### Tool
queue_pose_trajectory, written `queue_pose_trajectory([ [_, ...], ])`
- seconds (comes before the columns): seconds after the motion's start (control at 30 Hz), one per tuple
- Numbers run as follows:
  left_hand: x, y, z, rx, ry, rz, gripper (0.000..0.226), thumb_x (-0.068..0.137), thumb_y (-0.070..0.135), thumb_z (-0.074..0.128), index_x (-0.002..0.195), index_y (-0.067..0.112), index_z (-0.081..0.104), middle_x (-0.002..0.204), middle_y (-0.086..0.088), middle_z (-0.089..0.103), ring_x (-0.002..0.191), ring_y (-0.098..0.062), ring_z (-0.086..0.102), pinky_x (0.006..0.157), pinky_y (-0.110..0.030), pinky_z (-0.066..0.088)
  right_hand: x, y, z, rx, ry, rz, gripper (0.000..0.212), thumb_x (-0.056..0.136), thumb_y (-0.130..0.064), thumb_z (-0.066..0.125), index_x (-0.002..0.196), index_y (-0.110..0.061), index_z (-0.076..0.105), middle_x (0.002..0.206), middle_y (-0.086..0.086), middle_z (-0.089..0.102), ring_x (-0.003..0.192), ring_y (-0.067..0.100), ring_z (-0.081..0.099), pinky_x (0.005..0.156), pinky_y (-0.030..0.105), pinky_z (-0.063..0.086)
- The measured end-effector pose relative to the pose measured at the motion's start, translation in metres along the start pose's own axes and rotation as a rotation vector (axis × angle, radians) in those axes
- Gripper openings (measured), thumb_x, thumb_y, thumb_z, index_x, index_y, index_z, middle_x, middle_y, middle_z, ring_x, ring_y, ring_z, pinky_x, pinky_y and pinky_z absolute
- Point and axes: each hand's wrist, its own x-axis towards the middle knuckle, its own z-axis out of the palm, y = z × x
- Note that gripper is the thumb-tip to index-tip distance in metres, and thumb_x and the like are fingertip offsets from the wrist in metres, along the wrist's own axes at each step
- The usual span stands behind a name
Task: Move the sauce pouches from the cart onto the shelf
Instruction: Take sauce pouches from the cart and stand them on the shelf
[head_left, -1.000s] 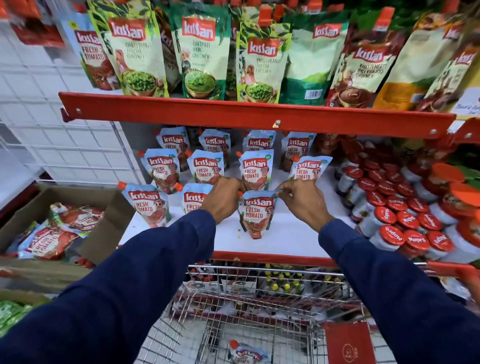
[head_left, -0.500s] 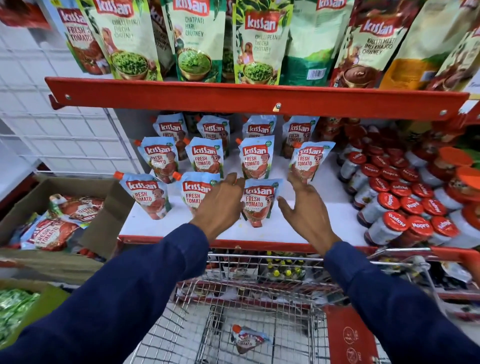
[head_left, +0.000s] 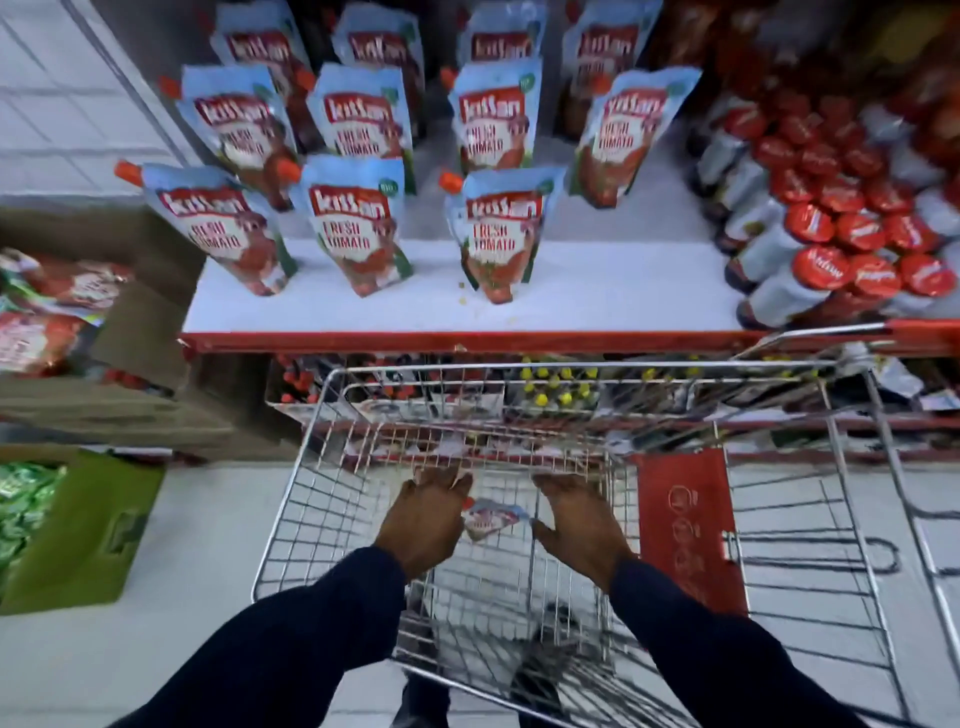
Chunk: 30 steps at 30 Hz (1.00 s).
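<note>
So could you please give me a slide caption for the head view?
Both hands reach into the wire cart around a sauce pouch.

One head-worn camera looks steeply down, close above the cart (head_left: 332, 499), toward the shelf (head_left: 597, 296).

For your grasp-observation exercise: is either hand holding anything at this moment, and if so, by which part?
Nothing is held. The left hand and right hand are open, on either side of the sauce pouch lying in the cart.
</note>
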Motion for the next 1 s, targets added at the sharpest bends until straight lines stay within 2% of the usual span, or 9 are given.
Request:
queue_pose_trajectory([
  [0.1, 0.011, 0.002, 0.019, -0.044, -0.028, -0.003, 0.053, 0.090, 0.014, 0.064, 0.139, 0.012, 0.045, 0.137, -0.012, 0.055, 0.123, -0.034, 0.050, 0.095, -0.047, 0.052, 0.001, -0.006, 0.015, 0.045, -0.019, 0.032, 0.051, 0.091, -0.038, 0.058, 0.138, -0.020, 0.052, 0.118, 0.005, 0.071, 0.114, 0.027, 0.061, 0.087, 0.035, 0.051],
  [0.23, 0.023, 0.009, 0.031, -0.069, -0.038, -0.002, 0.040, 0.085, -0.006, 0.057, 0.123, 0.007, 0.057, 0.121, -0.015, 0.063, 0.108, -0.034, 0.059, 0.087, -0.046, 0.054, 0.008, -0.011, 0.028, 0.080, 0.000, 0.105, 0.026, 0.093, -0.024, 0.057, 0.116, -0.019, 0.067, 0.103, 0.007, 0.075, 0.098, 0.030, 0.067, 0.076, 0.035, 0.052],
  [0.3, 0.027, 0.010, 0.030, -0.073, -0.028, 0.007, 0.037, 0.082, -0.009, 0.057, 0.115, 0.006, 0.060, 0.115, -0.015, 0.063, 0.103, -0.032, 0.061, 0.085, -0.044, 0.055, 0.011, -0.012, 0.029, 0.104, 0.011, 0.133, 0.021, 0.093, -0.019, 0.055, 0.104, -0.018, 0.072, 0.093, 0.008, 0.076, 0.089, 0.030, 0.068, 0.071, 0.034, 0.053],
  [0.43, 0.026, 0.008, 0.023, -0.114, -0.009, 0.021, 0.028, 0.088, -0.007, 0.052, 0.111, 0.007, 0.064, 0.111, -0.015, 0.062, 0.099, -0.030, 0.062, 0.085, -0.041, 0.053, 0.012, -0.011, 0.025, 0.177, 0.026, 0.134, 0.023, 0.093, -0.016, 0.054, 0.104, -0.016, 0.074, 0.092, 0.009, 0.077, 0.085, 0.029, 0.069, 0.072, 0.036, 0.055],
  [0.53, 0.017, 0.006, 0.015, -0.131, 0.025, 0.037, 0.034, 0.084, -0.015, 0.049, 0.106, 0.006, 0.064, 0.110, -0.015, 0.064, 0.102, -0.032, 0.061, 0.085, -0.042, 0.052, 0.006, -0.010, 0.014, 0.190, 0.056, 0.096, 0.021, 0.093, -0.020, 0.057, 0.104, -0.021, 0.074, 0.093, 0.005, 0.078, 0.087, 0.026, 0.070, 0.075, 0.035, 0.055],
  [0.63, 0.001, 0.008, -0.002, -0.173, 0.114, 0.067, 0.046, 0.076, -0.019, 0.048, 0.110, 0.007, 0.065, 0.114, -0.013, 0.064, 0.105, -0.032, 0.061, 0.087, -0.043, 0.052, -0.003, -0.008, -0.014, 0.188, 0.158, 0.016, 0.017, 0.090, -0.026, 0.061, 0.099, -0.026, 0.075, 0.094, -0.005, 0.078, 0.084, 0.017, 0.071, 0.071, 0.029, 0.051],
  [0.8, -0.025, 0.023, -0.057, -0.209, 0.339, 0.102, 0.057, 0.069, -0.022, 0.055, 0.110, 0.015, 0.069, 0.107, -0.008, 0.066, 0.094, -0.025, 0.064, 0.073, -0.023, 0.046, -0.031, -0.010, -0.086, 0.276, 0.269, -0.046, 0.024, 0.081, -0.047, 0.056, 0.091, -0.035, 0.074, 0.073, -0.020, 0.070, 0.060, -0.004, 0.061, 0.053, 0.022, 0.041],
  [0.93, -0.039, 0.040, -0.114, -0.234, 0.511, 0.140, 0.056, 0.073, -0.017, 0.064, 0.117, 0.018, 0.068, 0.112, -0.001, 0.066, 0.097, -0.017, 0.064, 0.078, -0.015, 0.045, -0.050, -0.007, -0.146, 0.335, 0.350, -0.109, 0.012, 0.085, -0.038, 0.066, 0.093, -0.035, 0.073, 0.076, -0.026, 0.070, 0.065, -0.011, 0.063, 0.057, 0.013, 0.047],
  [1.0, -0.043, 0.051, -0.147, -0.262, 0.577, 0.187, 0.053, 0.075, -0.016, 0.065, 0.118, 0.014, 0.067, 0.113, -0.002, 0.064, 0.097, -0.017, 0.063, 0.084, -0.022, 0.053, -0.056, -0.005, -0.180, 0.340, 0.417, -0.136, 0.008, 0.084, -0.036, 0.069, 0.091, -0.036, 0.073, 0.068, -0.026, 0.068, 0.062, -0.009, 0.064, 0.054, 0.006, 0.040],
])
